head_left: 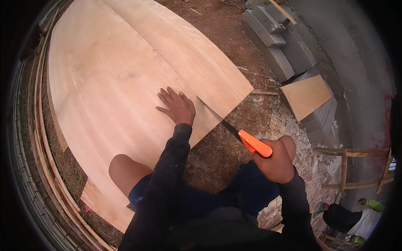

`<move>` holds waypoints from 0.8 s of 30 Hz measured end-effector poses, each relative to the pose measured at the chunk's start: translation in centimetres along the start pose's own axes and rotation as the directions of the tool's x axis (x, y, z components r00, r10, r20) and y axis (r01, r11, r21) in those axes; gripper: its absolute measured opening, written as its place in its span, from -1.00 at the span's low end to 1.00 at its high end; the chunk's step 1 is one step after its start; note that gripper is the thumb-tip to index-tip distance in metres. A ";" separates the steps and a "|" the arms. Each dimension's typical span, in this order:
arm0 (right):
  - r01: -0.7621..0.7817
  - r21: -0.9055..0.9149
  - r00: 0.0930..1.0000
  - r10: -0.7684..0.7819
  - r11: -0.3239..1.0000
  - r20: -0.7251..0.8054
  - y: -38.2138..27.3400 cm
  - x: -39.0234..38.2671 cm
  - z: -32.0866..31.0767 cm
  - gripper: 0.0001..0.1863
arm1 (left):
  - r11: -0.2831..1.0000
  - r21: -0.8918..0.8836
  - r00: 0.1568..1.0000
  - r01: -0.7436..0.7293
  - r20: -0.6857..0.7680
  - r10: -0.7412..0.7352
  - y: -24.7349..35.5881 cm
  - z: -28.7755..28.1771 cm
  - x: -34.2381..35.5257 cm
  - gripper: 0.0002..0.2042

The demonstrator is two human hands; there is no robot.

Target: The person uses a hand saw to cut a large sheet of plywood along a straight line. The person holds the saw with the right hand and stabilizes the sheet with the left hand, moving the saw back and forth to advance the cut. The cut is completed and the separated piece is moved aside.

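A large sheet of pale plywood (121,75) spreads out before me. My left hand (179,105) lies flat on it, fingers spread, with nothing held. In my right hand (274,161) is a handsaw, its orange handle (256,144) wrapped by my fingers. The dark saw blade (228,124) runs up and left from the handle to the sheet's near edge, and its tip reaches into a cut in the wood. That cut lies to the right of my left hand. My left knee (127,169) rests on or against the sheet.
Grey blocks (274,54) are stacked at the far right, with a small plywood offcut (307,97) by them. Long wooden strips (42,138) lie along the left. A wooden frame (345,167) stands at the right; people (343,217) are at the lower right. Sawdust and straw cover the ground.
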State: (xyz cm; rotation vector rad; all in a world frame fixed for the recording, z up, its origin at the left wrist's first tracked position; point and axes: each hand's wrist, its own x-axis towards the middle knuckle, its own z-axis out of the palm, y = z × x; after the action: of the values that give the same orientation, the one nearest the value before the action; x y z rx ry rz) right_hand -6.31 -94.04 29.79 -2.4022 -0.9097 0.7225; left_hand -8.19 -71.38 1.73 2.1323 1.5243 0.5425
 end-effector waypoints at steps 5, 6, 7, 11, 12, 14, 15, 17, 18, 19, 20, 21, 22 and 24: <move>0.012 0.197 0.996 -0.028 0.980 0.081 5.5 0.6 -1.3 -0.90 | 0.982 0.139 0.989 0.129 -0.088 -0.118 -1.3 2.9 -4.1 -0.41; -0.001 0.216 0.996 -0.019 0.976 0.093 6.3 0.7 -1.7 -0.91 | 0.972 0.152 0.982 0.179 -0.085 -0.168 -0.7 2.9 -3.9 -0.41; 0.000 0.251 0.997 -0.019 0.968 0.075 7.4 0.9 -1.8 -0.91 | 0.960 0.164 0.973 0.228 -0.082 -0.217 -0.1 3.1 -3.5 -0.41; -0.093 0.355 0.989 0.044 0.930 0.144 11.8 1.9 -0.9 -0.87 | 0.903 0.360 0.970 0.233 -0.148 -0.192 -1.0 5.1 -3.6 -0.41; -0.115 0.383 0.986 0.057 0.917 0.160 12.6 2.1 -0.4 -0.87 | 0.891 0.386 0.968 0.240 -0.161 -0.191 -1.2 5.5 -3.6 -0.41; -0.154 0.405 0.976 0.075 0.901 0.204 13.7 2.1 -0.3 -0.85 | 0.871 0.421 0.965 0.253 -0.177 -0.194 -1.3 6.1 -3.7 -0.41; -0.170 0.419 0.973 0.086 0.892 0.213 14.1 2.4 -0.3 -0.82 | 0.865 0.430 0.963 0.259 -0.181 -0.198 -1.4 6.4 -3.6 -0.41; -0.198 0.439 0.968 0.104 0.876 0.229 14.5 2.8 -0.5 -0.76 | 0.857 0.440 0.961 0.267 -0.187 -0.203 -1.4 6.7 -3.4 -0.40; -0.154 0.429 0.978 0.076 0.890 0.194 14.7 2.7 -0.4 -0.77 | 0.856 0.441 0.961 0.268 -0.188 -0.204 -1.4 6.8 -3.4 -0.40; -0.111 0.418 0.986 0.047 0.902 0.160 14.9 2.2 -0.1 -0.78 | 0.856 0.441 0.961 0.269 -0.188 -0.204 -1.4 6.9 -3.4 -0.40; -0.059 0.404 0.992 0.007 0.913 0.128 14.9 1.6 -0.2 -0.79 | 0.851 0.446 0.959 0.276 -0.182 -0.216 -1.4 6.5 -3.4 -0.40; -0.102 0.384 0.986 0.043 0.918 0.160 15.1 0.6 -0.9 -0.78 | 0.849 0.450 0.959 0.278 -0.175 -0.221 -1.1 6.7 -3.4 -0.40; -0.110 0.379 0.987 0.055 0.919 0.152 15.4 -0.7 -1.6 -0.76 | 0.846 0.455 0.960 0.279 -0.168 -0.226 -0.9 6.7 -3.4 -0.40; -0.130 0.357 0.984 0.076 0.925 0.161 15.8 -2.4 -3.1 -0.73 | 0.842 0.461 0.959 0.281 -0.172 -0.226 -1.1 6.6 -3.5 -0.40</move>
State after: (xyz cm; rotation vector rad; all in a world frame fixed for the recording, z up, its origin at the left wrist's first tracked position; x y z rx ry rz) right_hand 1.27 -107.10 23.65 -2.0966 -0.6364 1.0201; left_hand -6.44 -75.32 -4.43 2.2155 2.1519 0.1974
